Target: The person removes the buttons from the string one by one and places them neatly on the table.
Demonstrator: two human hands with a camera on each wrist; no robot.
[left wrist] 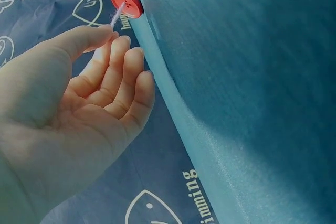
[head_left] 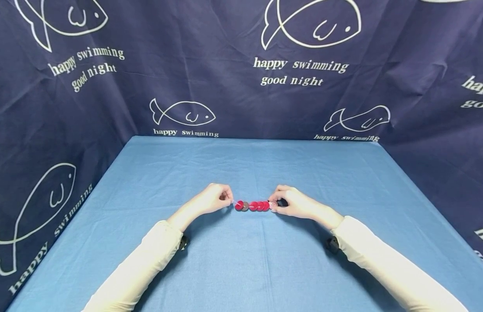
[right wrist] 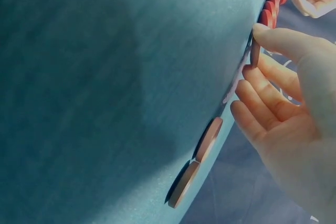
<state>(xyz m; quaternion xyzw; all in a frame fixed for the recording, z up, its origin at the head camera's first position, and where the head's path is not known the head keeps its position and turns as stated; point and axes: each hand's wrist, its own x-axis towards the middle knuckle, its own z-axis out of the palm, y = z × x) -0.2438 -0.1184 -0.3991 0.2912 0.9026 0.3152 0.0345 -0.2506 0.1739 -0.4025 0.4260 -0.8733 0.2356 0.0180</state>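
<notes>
A row of round buttons on a thin pale thread stretches between the two hands. Leftmost is a red button, overlapping a brown one; several more red buttons overlap to their right. My left hand pinches the thread's left end between thumb and index finger, a short way from the leftmost button. At the other end, my right hand pinches a pinkish button on edge, thumb on one side and fingertips on the other.
Two brownish buttons, one nearer and one farther, lie on the blue tablecloth in the right wrist view; the head view does not show them. A dark blue curtain with white fish prints stands behind and beside the table.
</notes>
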